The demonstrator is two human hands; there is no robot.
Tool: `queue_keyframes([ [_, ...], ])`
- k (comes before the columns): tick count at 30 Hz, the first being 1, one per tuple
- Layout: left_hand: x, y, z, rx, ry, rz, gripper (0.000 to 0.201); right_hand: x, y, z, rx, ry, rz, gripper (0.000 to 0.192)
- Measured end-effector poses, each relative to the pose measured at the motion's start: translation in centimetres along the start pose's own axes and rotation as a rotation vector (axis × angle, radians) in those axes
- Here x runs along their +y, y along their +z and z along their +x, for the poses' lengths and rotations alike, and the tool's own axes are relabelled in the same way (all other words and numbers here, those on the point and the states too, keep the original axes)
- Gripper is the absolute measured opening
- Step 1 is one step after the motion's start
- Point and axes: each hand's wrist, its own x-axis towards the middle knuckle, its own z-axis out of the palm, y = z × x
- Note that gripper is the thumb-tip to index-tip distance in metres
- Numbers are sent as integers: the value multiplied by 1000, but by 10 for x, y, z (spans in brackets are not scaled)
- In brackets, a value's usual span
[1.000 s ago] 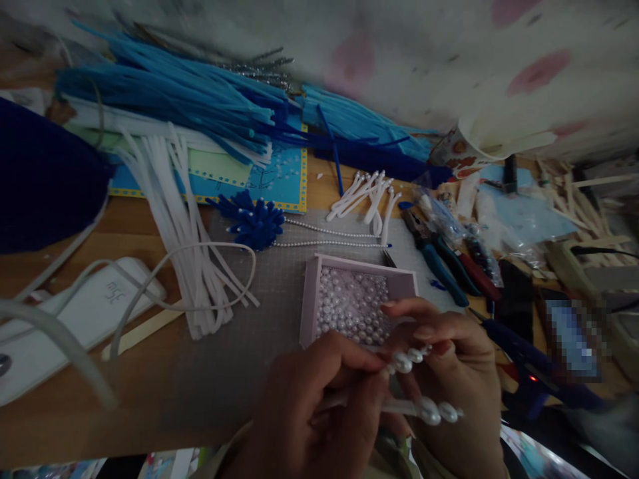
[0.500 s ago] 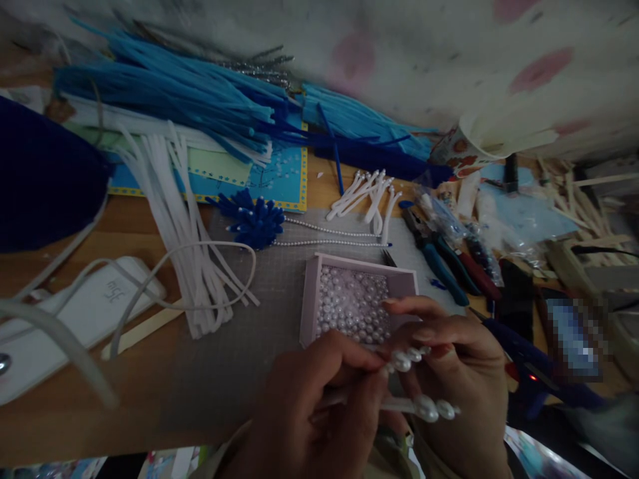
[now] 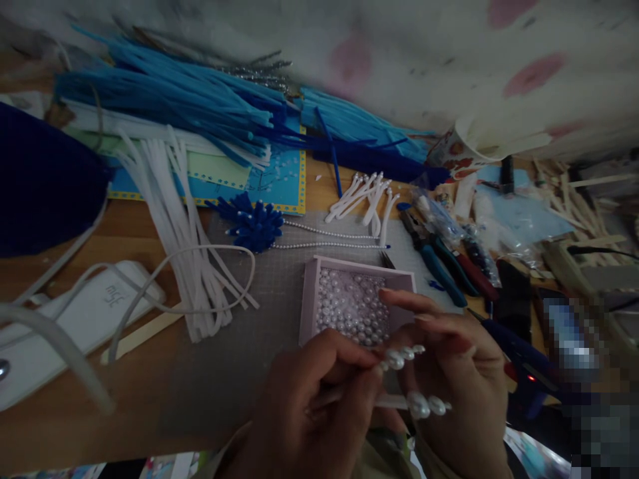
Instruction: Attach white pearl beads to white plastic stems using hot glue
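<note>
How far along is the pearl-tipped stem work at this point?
Done: a small pile of white pearl-tipped stems lies beyond the tray, near a blue pearl-tipped cluster. In hand: the left hand and right hand pinch two white stems with pearls at the tips. Left: the tray of loose pearls looks well filled, and the bundle of plain white strips is unused.

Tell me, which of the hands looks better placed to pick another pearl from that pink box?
Probably the right hand: its fingers already reach over the pink box of pearls, while the left hand sits nearer the body, pinching the pearl-tipped white stems.
</note>
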Motion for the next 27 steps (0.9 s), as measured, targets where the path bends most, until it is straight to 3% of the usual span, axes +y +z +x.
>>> queue_keyframes([
  [6,-4,-3,9,-82,-71,-142,27,8,-12,-1,-164,-73,61,40],
  [9,-5,-2,10,-95,-77,-191,35,9,-14,-3,-177,-118,-11,38],
  [14,-6,-2,8,-87,-82,-156,33,7,-12,-9,-119,-137,-66,36],
  [21,-8,3,9,17,-46,-140,32,9,-16,-9,-146,-144,-57,37],
  [27,-7,2,11,32,-9,-48,27,8,-14,-7,-175,-133,-19,39],
])
